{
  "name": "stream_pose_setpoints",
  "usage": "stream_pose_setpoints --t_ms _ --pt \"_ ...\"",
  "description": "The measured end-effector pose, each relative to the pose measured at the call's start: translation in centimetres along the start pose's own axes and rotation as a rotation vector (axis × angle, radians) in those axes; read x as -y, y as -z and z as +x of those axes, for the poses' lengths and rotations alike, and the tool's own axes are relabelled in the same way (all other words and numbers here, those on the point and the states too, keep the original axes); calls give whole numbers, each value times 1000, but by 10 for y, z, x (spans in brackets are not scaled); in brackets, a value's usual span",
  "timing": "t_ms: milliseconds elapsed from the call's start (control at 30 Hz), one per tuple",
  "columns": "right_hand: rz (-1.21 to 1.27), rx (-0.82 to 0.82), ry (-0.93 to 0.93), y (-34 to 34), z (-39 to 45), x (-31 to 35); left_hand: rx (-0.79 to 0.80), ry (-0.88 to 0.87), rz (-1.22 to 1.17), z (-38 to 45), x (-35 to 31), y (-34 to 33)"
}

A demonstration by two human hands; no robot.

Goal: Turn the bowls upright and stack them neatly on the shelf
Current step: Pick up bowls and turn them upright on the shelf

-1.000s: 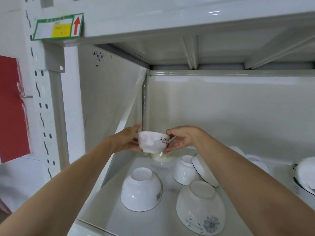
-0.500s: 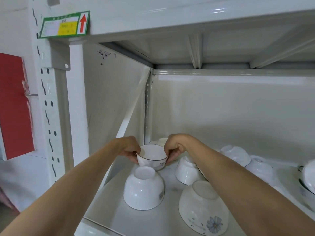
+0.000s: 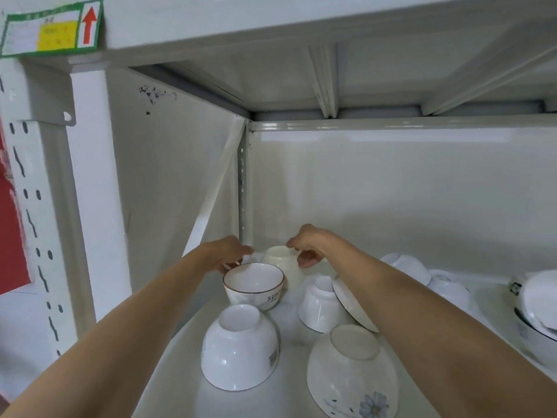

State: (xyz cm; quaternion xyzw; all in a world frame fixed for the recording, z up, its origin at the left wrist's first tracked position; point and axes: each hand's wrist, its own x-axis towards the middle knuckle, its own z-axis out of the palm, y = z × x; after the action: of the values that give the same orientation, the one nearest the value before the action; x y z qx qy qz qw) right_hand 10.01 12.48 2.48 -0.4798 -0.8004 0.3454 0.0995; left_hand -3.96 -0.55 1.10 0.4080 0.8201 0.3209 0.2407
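One bowl is up now.
Both hands, left hand (image 3: 229, 251) and right hand (image 3: 307, 247), let go, fingers apart, reaching to the cream bowl (image 3: 283, 265) at 12 o'clock behind the upright bowl (image 3: 253, 286).

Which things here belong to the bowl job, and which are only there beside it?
Belong to the job:
upright bowl
cream bowl, upside down
near upside-down bowl
flower bowl
shelf
left hand
right hand

Only there:
green label
red panel
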Motion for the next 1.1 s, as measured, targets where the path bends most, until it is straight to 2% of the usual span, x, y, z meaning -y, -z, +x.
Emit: stream_pose_setpoints --t_ms 100,267,400,500,600,800,933,1100 --pt "-34 -48 -5 3 9 -6 36 -16 -34 11 -14 -8" --pt "-160 27 -43 -2 9 -5 81 -6 113 30 -29 -21" --pt "-124 65 -69 -9 7 -11 77 30 275 47 -31 -27" --pt "-26 78 -88 -11 4 -14 71 66 305 57 -27 -28" --pt "12 102 -111 -9 6 -14 107 85 215 70 -18 -26" --pt "-111 109 -132 -11 24 -9 179 85 28 80 -12 -21" --pt "-56 -13 -86 -3 24 -5 139 22 -41 83 -13 -20" --pt "207 -195 50 12 18 -3 32 -114 -251 87 -18 -15"
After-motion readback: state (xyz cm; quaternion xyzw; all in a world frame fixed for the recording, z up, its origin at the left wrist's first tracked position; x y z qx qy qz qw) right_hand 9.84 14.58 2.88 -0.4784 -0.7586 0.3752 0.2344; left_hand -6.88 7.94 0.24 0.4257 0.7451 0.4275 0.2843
